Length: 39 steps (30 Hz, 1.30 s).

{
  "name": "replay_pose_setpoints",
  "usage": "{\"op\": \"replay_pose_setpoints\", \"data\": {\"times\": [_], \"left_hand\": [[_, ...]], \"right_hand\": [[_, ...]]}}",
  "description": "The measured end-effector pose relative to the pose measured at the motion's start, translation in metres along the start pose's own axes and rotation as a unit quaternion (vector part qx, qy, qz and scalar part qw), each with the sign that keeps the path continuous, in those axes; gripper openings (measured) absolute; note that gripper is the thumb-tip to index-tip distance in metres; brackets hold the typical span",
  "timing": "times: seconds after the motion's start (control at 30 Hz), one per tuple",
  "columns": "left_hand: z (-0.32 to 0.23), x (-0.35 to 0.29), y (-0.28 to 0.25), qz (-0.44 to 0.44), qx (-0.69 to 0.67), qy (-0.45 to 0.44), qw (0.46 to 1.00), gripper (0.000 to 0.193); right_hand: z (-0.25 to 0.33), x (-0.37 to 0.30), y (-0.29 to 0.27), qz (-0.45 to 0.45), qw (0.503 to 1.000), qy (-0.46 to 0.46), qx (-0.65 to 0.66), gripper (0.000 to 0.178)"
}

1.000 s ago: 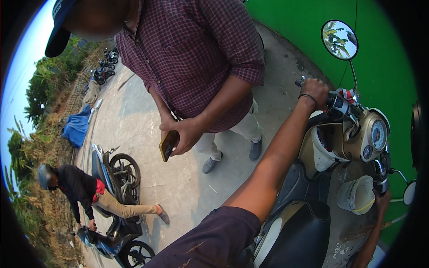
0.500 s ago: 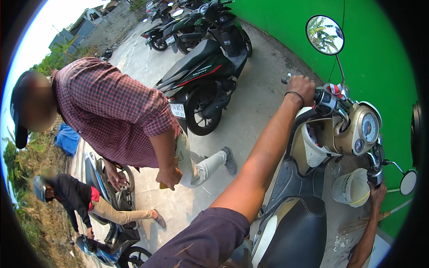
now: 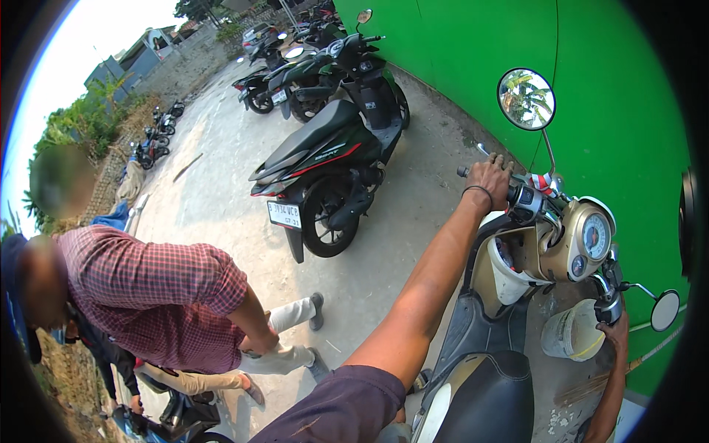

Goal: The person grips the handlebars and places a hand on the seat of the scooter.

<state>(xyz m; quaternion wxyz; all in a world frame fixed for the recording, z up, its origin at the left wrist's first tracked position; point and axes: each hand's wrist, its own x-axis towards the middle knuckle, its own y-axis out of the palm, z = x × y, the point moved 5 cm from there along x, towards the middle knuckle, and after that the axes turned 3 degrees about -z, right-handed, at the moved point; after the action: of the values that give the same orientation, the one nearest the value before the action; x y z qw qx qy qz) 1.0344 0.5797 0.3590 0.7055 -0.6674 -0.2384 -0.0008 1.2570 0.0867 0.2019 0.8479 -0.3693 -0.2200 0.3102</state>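
Note:
I am astride a cream-and-gold scooter with a black seat [image 3: 491,399]. My left hand [image 3: 489,183] is wrapped over its left handlebar grip [image 3: 464,171], with the fingers reaching forward toward the brake lever [image 3: 483,149]. On the right handlebar grip [image 3: 608,310], my right hand [image 3: 614,334] is closed, seen partly from the side. Between the hands is the round speedometer [image 3: 595,239]. Red-and-white cloth [image 3: 543,183] is tied near the left mirror [image 3: 526,100]. The right mirror [image 3: 665,310] sticks out beyond my right hand.
A white bucket [image 3: 565,336] and a broom [image 3: 591,384] stand by the green wall [image 3: 620,125]. Ahead to the left, a black scooter [image 3: 325,155] is parked, with more behind it. A person in a checked shirt [image 3: 155,288] stands left; another in black handles a blue motorbike [image 3: 140,424].
The view has shifted, so my scooter's front and the parked scooter appear lower. The checked-shirt person has moved left and down in view, partly covering the other person. My left fingers have loosened.

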Motion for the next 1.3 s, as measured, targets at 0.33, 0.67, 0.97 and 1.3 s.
{"op": "replay_pose_setpoints", "data": {"times": [0.33,0.67,0.97,1.3], "left_hand": [[-0.007,0.009,0.003,-0.002,0.015,0.021,1.000,0.058],[-0.008,0.017,-0.003,0.037,-0.009,0.006,0.999,0.041],[0.002,0.009,0.000,0.078,0.007,-0.009,0.997,0.034],[-0.006,0.007,0.002,0.048,0.017,0.015,0.999,0.032]], "right_hand": [[0.016,-0.016,-0.003,-0.021,0.996,0.087,-0.024,0.086],[0.017,-0.025,-0.010,-0.097,0.986,0.033,-0.132,0.068],[0.055,-0.026,-0.002,-0.110,0.968,0.120,-0.192,0.073],[0.034,-0.035,-0.003,-0.138,0.962,0.067,-0.227,0.071]]}}
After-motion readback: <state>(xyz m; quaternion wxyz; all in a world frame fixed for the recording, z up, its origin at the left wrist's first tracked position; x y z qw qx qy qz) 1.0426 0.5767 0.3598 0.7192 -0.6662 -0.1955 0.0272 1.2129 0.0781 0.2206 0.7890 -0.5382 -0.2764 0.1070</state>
